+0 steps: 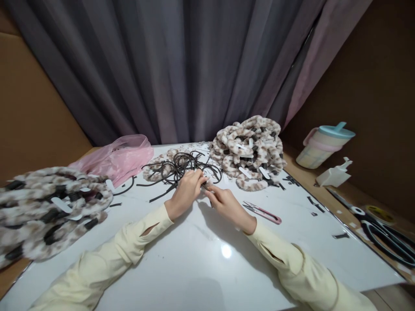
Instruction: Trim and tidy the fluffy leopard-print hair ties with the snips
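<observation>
Home-like craft corner: curtain (181,73), heaped furry loops (248,138), thread snips (264,213), scissors (365,219).

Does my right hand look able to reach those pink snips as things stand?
Probably yes: the pink snips lie close to your right hand on the white tabletop, with nothing over them. That hand seems occupied next to your left hand, so it may have to break off first.

The person's left arm (110,250) and right arm (288,259), sleeved to the wrists (171,208), slant inward from the near edge of the surface (181,272); nearer its far edge, the left hand (187,190) and right hand (228,207) almost meet, fingers (216,193) bent in a pinch
</observation>
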{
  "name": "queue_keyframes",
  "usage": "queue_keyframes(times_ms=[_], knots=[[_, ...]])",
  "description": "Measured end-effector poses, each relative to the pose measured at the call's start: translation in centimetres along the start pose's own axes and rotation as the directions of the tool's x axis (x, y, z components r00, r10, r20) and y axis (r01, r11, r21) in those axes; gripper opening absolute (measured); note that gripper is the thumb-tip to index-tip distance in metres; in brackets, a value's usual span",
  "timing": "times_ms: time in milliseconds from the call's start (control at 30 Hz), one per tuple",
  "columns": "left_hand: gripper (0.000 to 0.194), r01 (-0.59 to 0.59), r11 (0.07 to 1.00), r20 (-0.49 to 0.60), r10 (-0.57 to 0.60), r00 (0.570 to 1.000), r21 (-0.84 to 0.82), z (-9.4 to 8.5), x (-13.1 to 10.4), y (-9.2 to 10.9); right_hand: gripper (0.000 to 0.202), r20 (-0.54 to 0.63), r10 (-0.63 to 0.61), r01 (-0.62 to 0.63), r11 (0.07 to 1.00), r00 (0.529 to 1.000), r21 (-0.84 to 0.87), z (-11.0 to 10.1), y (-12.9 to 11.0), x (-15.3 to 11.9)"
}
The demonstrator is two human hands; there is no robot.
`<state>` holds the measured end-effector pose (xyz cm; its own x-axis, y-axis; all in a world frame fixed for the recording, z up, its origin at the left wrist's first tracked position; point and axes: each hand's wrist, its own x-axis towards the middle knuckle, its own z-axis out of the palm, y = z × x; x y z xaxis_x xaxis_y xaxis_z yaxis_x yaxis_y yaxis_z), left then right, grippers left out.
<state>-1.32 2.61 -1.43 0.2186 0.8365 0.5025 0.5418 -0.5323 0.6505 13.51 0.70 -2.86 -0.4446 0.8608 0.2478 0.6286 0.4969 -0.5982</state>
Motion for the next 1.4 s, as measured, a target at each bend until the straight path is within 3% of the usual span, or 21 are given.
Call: queue_keyframes(times_ms=[167, 333, 633, 833, 900, 1000, 1100, 1267, 1400], knots=[[0.019, -0.003, 1.000, 0.024, 0.003, 1.000, -0.008, 0.6, -0.4, -0.6, 0.023, -0.025, -0.031, 0.023, 0.957, 0.999, -0.291, -0.5, 0.6, -0.6], [0.022, 0.024, 0.999, 0.040, -0.023, 0.999, -0.028, 0.7, -0.4, -0.2, 0.024, -0.070, -0.040, 0.005, 0.901, 0.997, -0.434, -0.9, 1.2, -0.2], [0.023, 0.137, 0.985, 0.123, -0.123, 0.985, -0.110, -0.2, -0.2, 1.2, 0.027, -0.088, -0.042, 0.001, 0.904, 0.995, -0.427, -1.2, 1.4, 0.2], [0.022, 0.190, 0.965, 0.144, -0.165, 0.976, -0.182, 0.1, -0.4, 1.6, 0.022, -0.088, -0.023, -0.011, 0.934, 0.996, -0.357, -1.0, 2.2, 0.8], [0.022, 0.284, 0.913, 0.154, -0.248, 0.956, -0.293, 0.3, -0.4, 1.3, 0.024, -0.097, -0.023, -0.010, 0.944, 0.995, -0.329, -1.0, 2.3, 0.9], [0.025, 0.437, 0.761, 0.193, -0.394, 0.899, -0.480, 0.4, 0.0, 0.6, 0.033, -0.155, -0.023, -0.023, 0.957, 0.988, -0.289, -1.2, 1.6, 0.8], [0.029, 0.509, 0.650, 0.218, -0.477, 0.851, -0.564, 0.2, 0.4, -0.1, 0.035, -0.215, -0.054, -0.008, 0.961, 0.975, -0.277, -1.1, 0.3, 0.0], [0.030, 0.574, 0.459, 0.296, -0.544, 0.785, -0.678, -0.2, 0.8, -0.1, 0.031, -0.090, 0.044, -0.077, 0.906, 0.995, -0.416, 0.4, -1.0, -0.7], [0.030, 0.612, 0.317, 0.388, -0.547, 0.742, -0.725, 0.0, 1.1, 0.1, 0.029, -0.070, 0.089, -0.110, 0.912, 0.994, -0.396, 1.0, -0.3, -0.2]])
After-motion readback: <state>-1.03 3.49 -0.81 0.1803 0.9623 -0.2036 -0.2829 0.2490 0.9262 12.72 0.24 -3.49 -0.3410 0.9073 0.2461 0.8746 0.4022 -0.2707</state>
